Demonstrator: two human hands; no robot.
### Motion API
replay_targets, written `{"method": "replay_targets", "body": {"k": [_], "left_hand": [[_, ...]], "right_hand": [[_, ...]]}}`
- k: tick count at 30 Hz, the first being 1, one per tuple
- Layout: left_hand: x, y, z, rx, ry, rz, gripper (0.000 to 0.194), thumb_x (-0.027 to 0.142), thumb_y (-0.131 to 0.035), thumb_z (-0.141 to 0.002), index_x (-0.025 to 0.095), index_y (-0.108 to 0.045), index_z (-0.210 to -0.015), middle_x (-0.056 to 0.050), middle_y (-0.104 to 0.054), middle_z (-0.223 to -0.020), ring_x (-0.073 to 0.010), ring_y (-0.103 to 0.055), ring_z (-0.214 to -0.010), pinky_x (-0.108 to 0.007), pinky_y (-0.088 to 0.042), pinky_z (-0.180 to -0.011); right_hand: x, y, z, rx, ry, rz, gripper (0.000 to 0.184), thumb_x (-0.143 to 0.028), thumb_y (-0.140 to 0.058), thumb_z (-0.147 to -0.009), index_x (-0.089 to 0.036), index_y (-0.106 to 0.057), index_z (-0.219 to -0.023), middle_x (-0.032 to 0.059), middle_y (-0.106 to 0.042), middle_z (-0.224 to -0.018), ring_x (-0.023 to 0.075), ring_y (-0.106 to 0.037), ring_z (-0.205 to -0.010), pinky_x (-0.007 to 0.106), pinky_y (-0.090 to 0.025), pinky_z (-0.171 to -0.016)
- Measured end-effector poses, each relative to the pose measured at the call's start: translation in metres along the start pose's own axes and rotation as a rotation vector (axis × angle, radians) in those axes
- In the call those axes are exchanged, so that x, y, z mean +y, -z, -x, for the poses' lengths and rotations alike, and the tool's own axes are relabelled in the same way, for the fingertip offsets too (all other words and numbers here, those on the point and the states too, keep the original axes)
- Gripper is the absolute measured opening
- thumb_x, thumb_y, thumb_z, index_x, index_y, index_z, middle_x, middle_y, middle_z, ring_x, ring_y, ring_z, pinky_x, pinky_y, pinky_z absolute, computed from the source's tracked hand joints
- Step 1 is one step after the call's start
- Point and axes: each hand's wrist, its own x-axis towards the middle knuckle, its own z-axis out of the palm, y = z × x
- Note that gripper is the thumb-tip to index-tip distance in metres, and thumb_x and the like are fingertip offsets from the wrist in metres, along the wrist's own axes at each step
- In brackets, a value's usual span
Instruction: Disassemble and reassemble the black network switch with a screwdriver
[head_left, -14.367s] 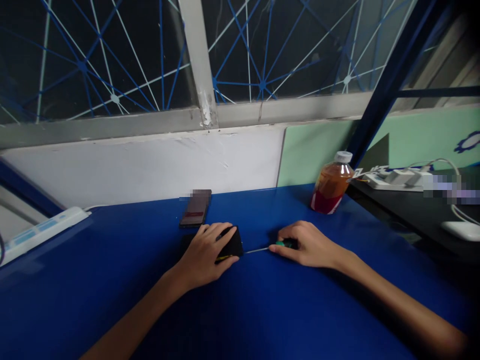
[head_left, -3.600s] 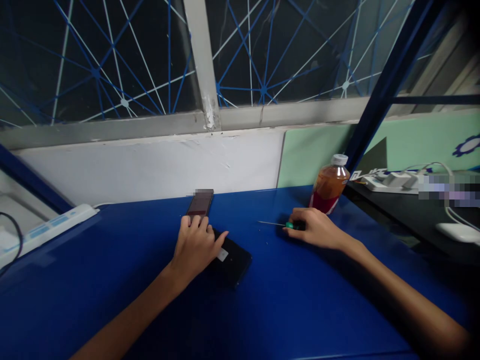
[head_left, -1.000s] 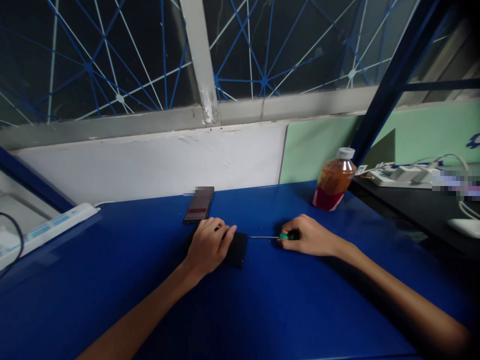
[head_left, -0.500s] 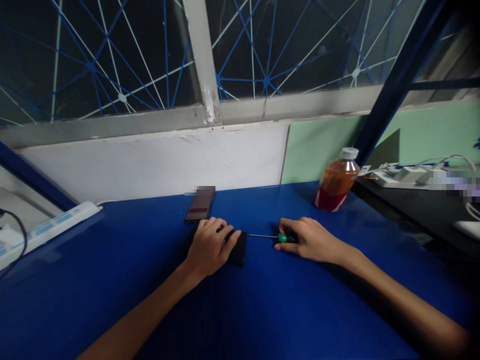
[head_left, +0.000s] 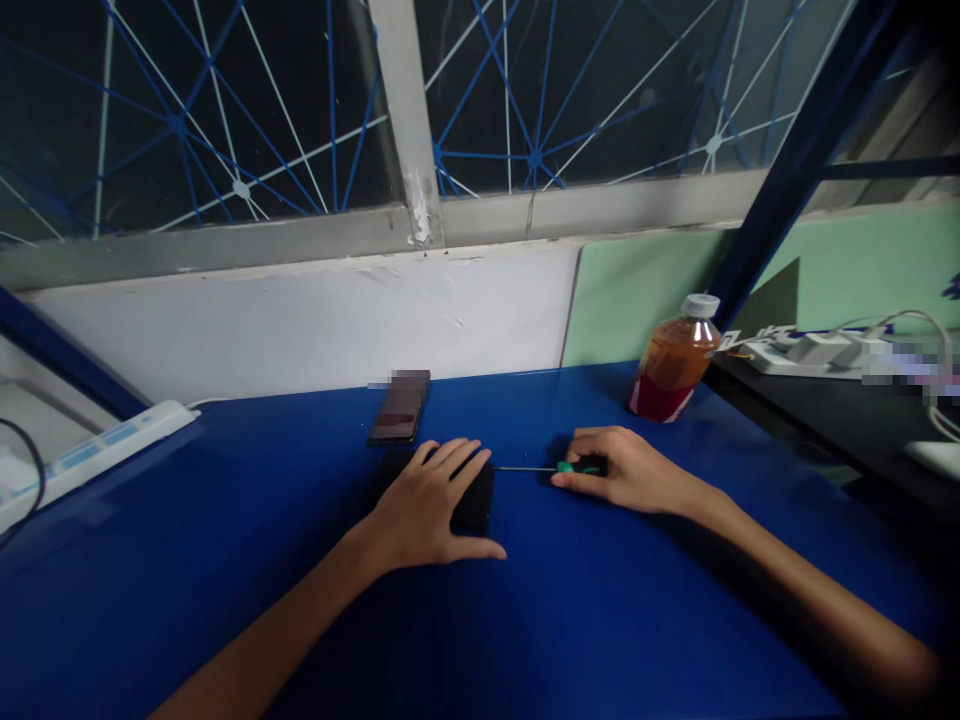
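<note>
At the left edge of the frame, a white power strip (head_left: 101,455) lies slantwise on the blue tabletop (head_left: 262,500), with a dark cable (head_left: 34,470) curving across its near end. Left of centre, a phone (head_left: 400,408) lies flat near the white wall (head_left: 315,335), just behind the flat black case (head_left: 472,505) in the middle of the frame. The left hand (head_left: 429,505) lies palm down over the case, hiding much of it — fingers spread, thumb out to the right beyond its near edge, forearm rising from the lower left. The screwdriver (head_left: 564,468) lies nearly level, its shaft pointing left to the case's right edge; whether the tip touches cannot be told. The right hand (head_left: 630,472) pinches its green-and-black handle between thumb and fingers, the forearm slanting in from the lower right. Behind that hand stands a capped drink bottle (head_left: 671,370), upright and apart from it. At the right edge, a second power strip (head_left: 780,362) carries plugs on a black surface (head_left: 810,410).
</note>
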Motion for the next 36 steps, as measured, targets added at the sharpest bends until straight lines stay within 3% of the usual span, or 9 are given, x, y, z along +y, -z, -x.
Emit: {"method": "replay_targets", "body": {"k": [7, 15, 20, 26, 30, 36], "left_hand": [[0.0, -0.003, 0.002, 0.002, -0.002, -0.003, 0.092, 0.078, -0.042, -0.077, 0.02, -0.025, -0.146, -0.016, -0.034, -0.148, -0.0375, -0.032, -0.134, -0.06, -0.027, -0.105], [0.002, -0.003, 0.003, 0.02, 0.011, -0.013, 0.085, 0.073, -0.041, -0.081, 0.02, -0.027, -0.145, -0.015, -0.037, -0.146, -0.0364, -0.034, -0.133, -0.058, -0.029, -0.105], [0.001, -0.004, 0.003, 0.013, 0.01, -0.013, 0.085, 0.073, -0.042, -0.081, 0.02, -0.025, -0.146, -0.015, -0.034, -0.148, -0.0356, -0.032, -0.135, -0.058, -0.028, -0.106], [0.001, -0.006, 0.004, 0.035, 0.016, -0.016, 0.085, 0.072, -0.042, -0.082, 0.021, -0.023, -0.147, -0.014, -0.034, -0.148, -0.036, -0.032, -0.134, -0.058, -0.03, -0.105], [0.002, -0.006, 0.004, 0.034, 0.023, -0.017, 0.085, 0.072, -0.042, -0.082, 0.021, -0.022, -0.147, -0.014, -0.035, -0.148, -0.036, -0.033, -0.134, -0.059, -0.03, -0.105], [0.001, -0.007, 0.004, 0.063, 0.007, -0.016, 0.085, 0.072, -0.043, -0.081, 0.02, -0.025, -0.146, -0.015, -0.038, -0.146, -0.0362, -0.035, -0.133, -0.058, -0.032, -0.104]], "right_hand": [[-0.004, -0.007, 0.0, -0.024, -0.046, -0.006, 0.03, -0.05, -0.061, -0.081, -0.021, -0.052, -0.08, -0.0035, -0.054, -0.06, 0.0124, -0.046, -0.054, 0.025, -0.028, -0.052], [-0.006, 0.0, -0.001, 0.007, -0.018, 0.003, 0.03, -0.047, -0.046, -0.092, -0.02, -0.059, -0.089, 0.0011, -0.061, -0.068, 0.0139, -0.053, -0.058, 0.026, -0.033, -0.056], [0.0, 0.0, 0.0, 0.006, 0.031, 0.051, 0.04, -0.056, -0.055, -0.084, -0.018, -0.063, -0.076, 0.0041, -0.061, -0.077, 0.015, -0.056, -0.066, 0.026, -0.035, -0.059], [-0.003, -0.004, -0.001, 0.002, -0.024, 0.021, 0.032, -0.052, -0.061, -0.081, -0.02, -0.059, -0.083, -0.0013, -0.058, -0.063, 0.013, -0.051, -0.056, 0.024, -0.03, -0.054], [-0.009, -0.003, -0.001, 0.01, -0.059, 0.051, 0.038, -0.056, -0.064, -0.076, -0.02, -0.06, -0.086, -0.001, -0.059, -0.063, 0.0137, -0.051, -0.054, 0.025, -0.028, -0.052], [-0.006, -0.001, 0.001, -0.004, -0.002, 0.011, 0.035, -0.048, -0.045, -0.091, -0.02, -0.062, -0.082, 0.0036, -0.065, -0.074, 0.0155, -0.057, -0.065, 0.027, -0.034, -0.059]]}}
